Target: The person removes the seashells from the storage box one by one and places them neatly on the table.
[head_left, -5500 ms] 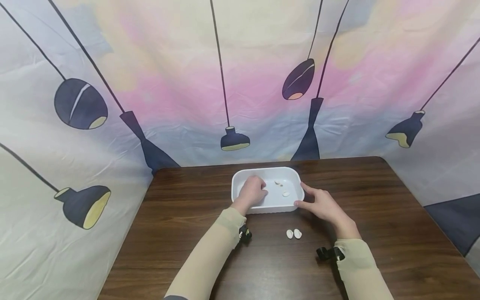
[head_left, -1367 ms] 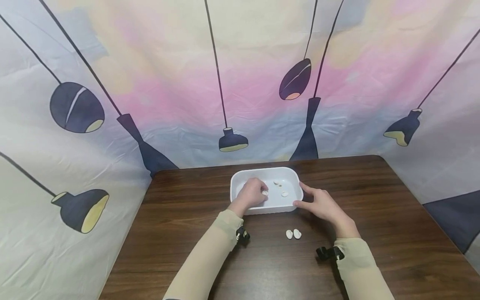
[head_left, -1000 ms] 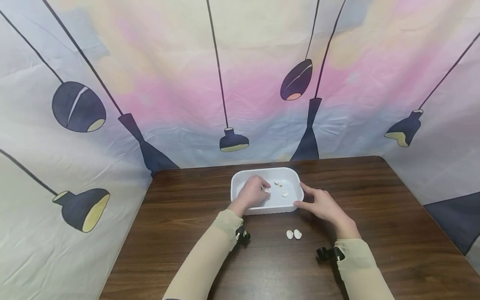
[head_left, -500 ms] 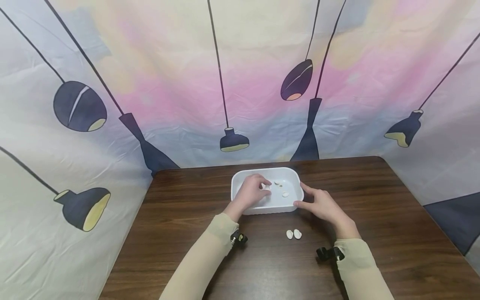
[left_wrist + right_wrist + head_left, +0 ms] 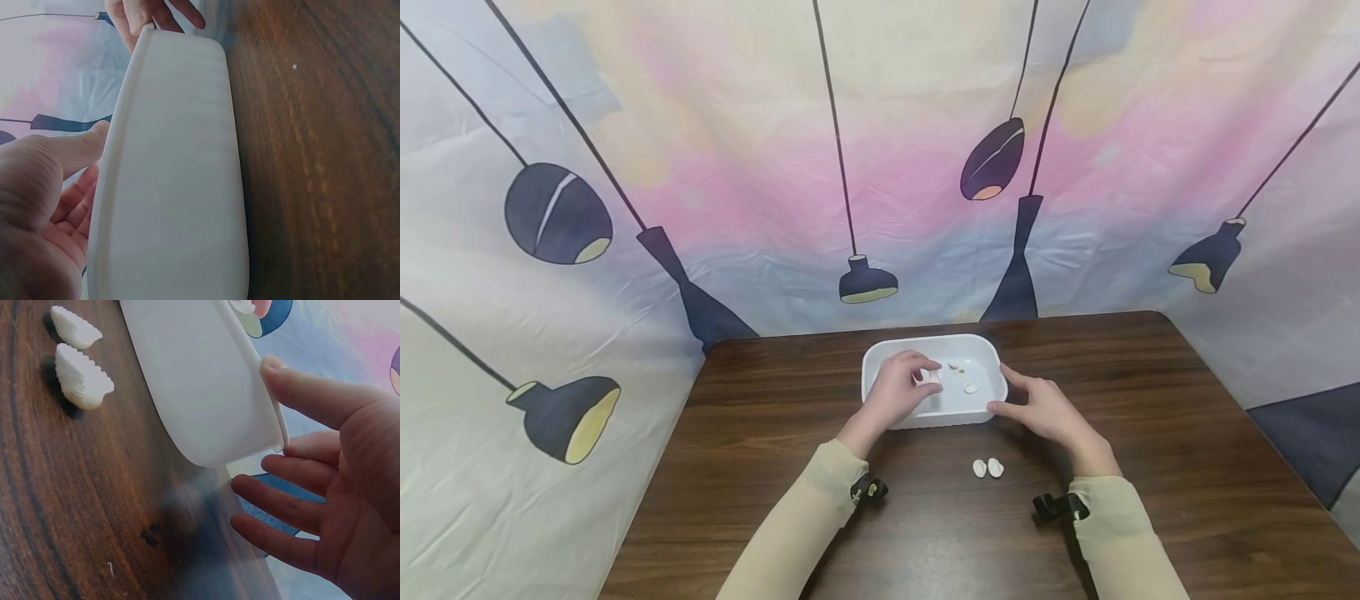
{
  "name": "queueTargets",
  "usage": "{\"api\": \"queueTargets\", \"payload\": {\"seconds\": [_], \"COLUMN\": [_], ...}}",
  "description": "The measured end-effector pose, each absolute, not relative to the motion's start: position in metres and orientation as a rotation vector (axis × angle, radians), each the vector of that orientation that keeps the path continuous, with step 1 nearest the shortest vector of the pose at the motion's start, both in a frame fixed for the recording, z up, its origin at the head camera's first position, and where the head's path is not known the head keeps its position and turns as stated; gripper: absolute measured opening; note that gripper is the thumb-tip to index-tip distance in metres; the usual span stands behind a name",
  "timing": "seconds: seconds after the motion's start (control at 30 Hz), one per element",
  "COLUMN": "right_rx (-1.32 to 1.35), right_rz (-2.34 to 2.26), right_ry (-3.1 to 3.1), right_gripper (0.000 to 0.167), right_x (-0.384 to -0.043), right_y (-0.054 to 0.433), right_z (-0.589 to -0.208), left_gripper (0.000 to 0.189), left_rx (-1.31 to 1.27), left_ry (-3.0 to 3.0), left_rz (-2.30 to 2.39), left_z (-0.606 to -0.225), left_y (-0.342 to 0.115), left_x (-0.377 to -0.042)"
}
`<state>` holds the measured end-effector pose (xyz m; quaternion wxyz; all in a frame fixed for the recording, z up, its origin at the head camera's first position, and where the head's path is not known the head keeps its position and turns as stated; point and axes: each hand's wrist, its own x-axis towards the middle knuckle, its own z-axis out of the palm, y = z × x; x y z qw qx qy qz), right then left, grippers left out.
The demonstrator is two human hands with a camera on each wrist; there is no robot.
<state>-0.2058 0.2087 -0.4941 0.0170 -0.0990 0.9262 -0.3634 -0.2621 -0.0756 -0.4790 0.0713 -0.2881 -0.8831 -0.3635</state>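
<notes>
In the head view my left hand is over the left half of a white plastic tray, pinching a small white seashell between thumb and fingers. The right wrist view catches part of that pale shell beside a fingertip at its top edge. My right hand grips the tray's right end, thumb on the near side and index finger round the corner; its other fingers spread loosely. Inside the tray lie another white shell and small brownish shell pieces.
Two ridged white seashells lie side by side on the dark wooden table, in front of the tray. Behind the table's back edge hangs a pastel cloth printed with dark lamps.
Since the earliest frame, a seashell has come into view between my left thumb and fingers. That hand has turned, its wrist shifting left and toward me. My right hand and the tray stay put.
</notes>
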Motion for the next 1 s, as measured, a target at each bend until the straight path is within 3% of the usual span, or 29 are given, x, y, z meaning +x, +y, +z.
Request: {"api": "queueTargets", "payload": {"seconds": [1.0], "right_rx": [-0.306], "right_rz": [-1.152], "right_ry": [2.882], "right_gripper": [0.085], "right_x": [-0.206], "right_y": [0.208], "right_z": [-0.495], "left_gripper": [0.021], "left_rx": [-1.068], "left_ry": [-2.476], "left_rz": [-1.255], "left_z": [-0.484], "left_y": [-0.076], "left_x": [-0.215]}}
